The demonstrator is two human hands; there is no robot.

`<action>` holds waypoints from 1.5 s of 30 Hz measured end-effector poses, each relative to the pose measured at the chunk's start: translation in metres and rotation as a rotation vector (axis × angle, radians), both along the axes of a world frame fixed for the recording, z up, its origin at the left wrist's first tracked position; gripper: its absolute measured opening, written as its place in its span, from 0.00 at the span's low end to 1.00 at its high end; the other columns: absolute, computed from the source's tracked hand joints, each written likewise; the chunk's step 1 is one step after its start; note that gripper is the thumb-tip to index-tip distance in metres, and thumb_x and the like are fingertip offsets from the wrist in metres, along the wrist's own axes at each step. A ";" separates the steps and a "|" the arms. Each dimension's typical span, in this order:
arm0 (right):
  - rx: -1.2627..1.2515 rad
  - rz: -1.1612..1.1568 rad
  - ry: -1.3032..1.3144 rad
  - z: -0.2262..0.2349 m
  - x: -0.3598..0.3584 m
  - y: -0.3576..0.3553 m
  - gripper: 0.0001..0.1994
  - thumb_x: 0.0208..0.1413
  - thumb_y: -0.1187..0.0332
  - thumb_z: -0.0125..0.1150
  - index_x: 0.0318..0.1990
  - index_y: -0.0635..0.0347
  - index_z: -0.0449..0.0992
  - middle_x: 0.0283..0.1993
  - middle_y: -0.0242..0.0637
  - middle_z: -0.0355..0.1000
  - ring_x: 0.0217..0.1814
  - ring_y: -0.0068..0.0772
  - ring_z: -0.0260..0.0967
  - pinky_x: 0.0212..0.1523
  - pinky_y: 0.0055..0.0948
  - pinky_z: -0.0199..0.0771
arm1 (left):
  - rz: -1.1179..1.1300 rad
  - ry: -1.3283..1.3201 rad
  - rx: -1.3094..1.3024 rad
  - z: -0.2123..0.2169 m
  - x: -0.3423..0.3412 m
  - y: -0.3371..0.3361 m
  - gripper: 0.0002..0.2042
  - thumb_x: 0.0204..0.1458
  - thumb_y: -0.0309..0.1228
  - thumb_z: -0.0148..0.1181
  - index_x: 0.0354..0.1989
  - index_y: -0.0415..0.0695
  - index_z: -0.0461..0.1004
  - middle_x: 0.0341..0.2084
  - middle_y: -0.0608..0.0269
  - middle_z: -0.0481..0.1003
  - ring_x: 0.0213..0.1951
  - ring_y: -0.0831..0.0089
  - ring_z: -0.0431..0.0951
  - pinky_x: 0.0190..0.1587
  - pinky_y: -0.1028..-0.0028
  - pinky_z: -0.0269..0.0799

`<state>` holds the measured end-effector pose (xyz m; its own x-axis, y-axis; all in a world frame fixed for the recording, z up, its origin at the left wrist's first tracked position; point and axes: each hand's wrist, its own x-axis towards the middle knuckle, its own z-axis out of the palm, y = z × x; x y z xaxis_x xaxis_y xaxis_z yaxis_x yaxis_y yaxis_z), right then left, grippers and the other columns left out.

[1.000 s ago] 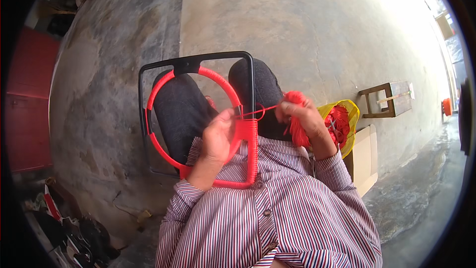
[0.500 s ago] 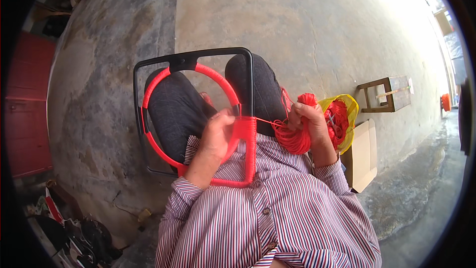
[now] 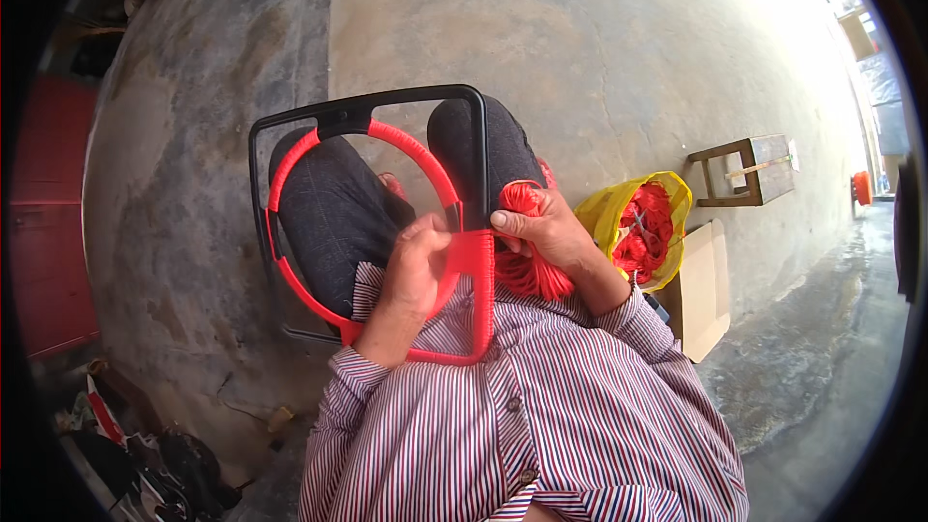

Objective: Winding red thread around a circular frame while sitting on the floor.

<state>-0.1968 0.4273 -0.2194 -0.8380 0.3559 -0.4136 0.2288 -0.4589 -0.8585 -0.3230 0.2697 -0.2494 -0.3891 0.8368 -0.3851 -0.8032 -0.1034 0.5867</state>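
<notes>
My left hand point(image 3: 414, 271) gripped the black frame point(image 3: 480, 150) at its red wrapping point(image 3: 472, 256); my right hand point(image 3: 553, 230) was closed around red cord point(image 3: 530, 275).

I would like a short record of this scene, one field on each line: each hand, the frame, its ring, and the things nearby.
Left hand: holds the frame at a red-wrapped part
Right hand: closed around a bundle of red cord, beside the frame's right bar
Frame: over the legs; top bar bare black, lower right corner wrapped red
Ring: inside the frame, mostly wrapped red, some black showing
Nearby, to the right: yellow bag with more red cord, cardboard, wooden stool
</notes>
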 end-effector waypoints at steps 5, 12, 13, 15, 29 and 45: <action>0.041 0.039 0.022 0.002 -0.003 -0.003 0.13 0.54 0.68 0.64 0.22 0.56 0.67 0.18 0.21 0.60 0.19 0.13 0.56 0.19 0.19 0.55 | 0.041 -0.045 -0.067 0.011 0.002 0.004 0.04 0.51 0.25 0.51 0.30 0.40 0.72 0.29 0.64 0.75 0.32 0.76 0.74 0.40 0.77 0.69; 0.178 0.045 -0.007 0.006 0.000 -0.014 0.11 0.54 0.70 0.64 0.23 0.57 0.68 0.22 0.17 0.60 0.25 0.10 0.55 0.24 0.19 0.59 | 0.028 -0.031 -0.066 0.008 0.000 0.001 0.03 0.54 0.23 0.54 0.29 0.43 0.71 0.27 0.67 0.74 0.30 0.79 0.74 0.38 0.80 0.69; 0.140 0.016 -0.046 0.006 0.000 -0.015 0.11 0.54 0.70 0.64 0.23 0.57 0.69 0.22 0.17 0.60 0.25 0.10 0.55 0.25 0.19 0.59 | 0.030 -0.032 -0.066 0.005 0.000 0.000 0.03 0.54 0.23 0.54 0.29 0.43 0.71 0.27 0.67 0.74 0.30 0.79 0.74 0.38 0.80 0.69; 0.138 0.035 -0.051 0.009 0.000 -0.013 0.11 0.54 0.70 0.64 0.24 0.57 0.69 0.22 0.17 0.60 0.25 0.10 0.55 0.25 0.19 0.59 | -0.011 0.086 -0.075 -0.001 -0.002 -0.003 0.03 0.55 0.24 0.54 0.29 0.44 0.69 0.25 0.67 0.73 0.29 0.79 0.74 0.37 0.80 0.70; 0.445 -0.284 -0.331 -0.013 0.048 0.097 0.14 0.57 0.61 0.60 0.37 0.64 0.71 0.26 0.33 0.71 0.28 0.21 0.69 0.30 0.22 0.70 | -0.052 -0.041 -0.079 0.014 -0.002 -0.002 0.05 0.56 0.29 0.52 0.36 0.41 0.71 0.29 0.62 0.75 0.31 0.74 0.76 0.34 0.74 0.73; 1.518 -0.215 0.367 0.022 -0.048 0.018 0.17 0.38 0.66 0.70 0.38 0.55 0.75 0.44 0.37 0.71 0.45 0.40 0.69 0.42 0.35 0.71 | 0.305 0.278 -0.146 0.003 -0.001 0.004 0.17 0.47 0.17 0.44 0.46 0.38 0.68 0.43 0.58 0.73 0.43 0.70 0.75 0.48 0.71 0.71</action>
<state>-0.2448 0.4457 -0.1978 -0.6899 0.3538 0.6316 -0.0403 0.8523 -0.5215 -0.3238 0.2739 -0.2466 -0.7154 0.6120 -0.3371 -0.5584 -0.2109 0.8023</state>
